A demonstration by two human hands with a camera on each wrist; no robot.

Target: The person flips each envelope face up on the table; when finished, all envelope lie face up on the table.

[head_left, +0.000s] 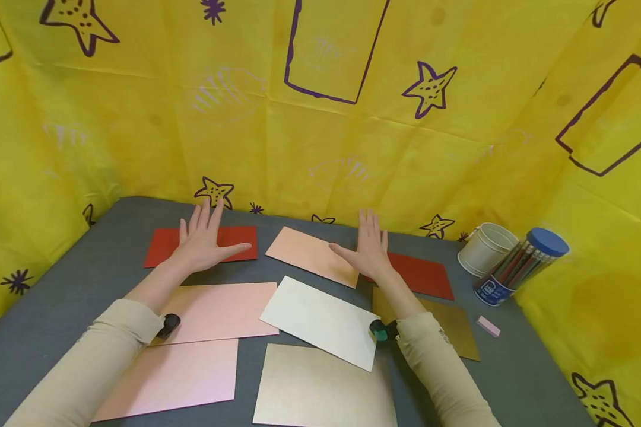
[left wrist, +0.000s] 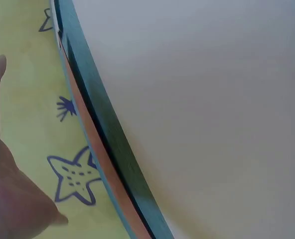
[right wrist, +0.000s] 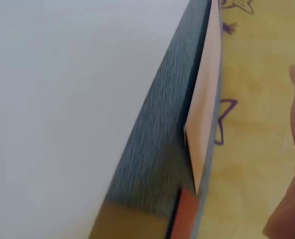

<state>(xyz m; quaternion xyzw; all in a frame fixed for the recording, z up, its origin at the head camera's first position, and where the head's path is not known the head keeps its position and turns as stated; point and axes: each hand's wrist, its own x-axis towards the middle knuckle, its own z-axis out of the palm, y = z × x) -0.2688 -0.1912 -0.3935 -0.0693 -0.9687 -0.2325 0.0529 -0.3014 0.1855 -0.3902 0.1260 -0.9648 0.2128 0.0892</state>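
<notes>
Cards of coloured paper lie spread over the grey table (head_left: 59,296), and both hands rest flat at its far edge, so nothing looks picked yet; choosing and pinching up one sheet seems the next move. Left hand (head_left: 205,243), fingers straight and spread, lies on the red card (head_left: 162,246). Right hand (head_left: 371,249), equally flat, rests where the peach card (head_left: 310,252) meets the second red card (head_left: 427,276). Neither holds anything.
</notes>
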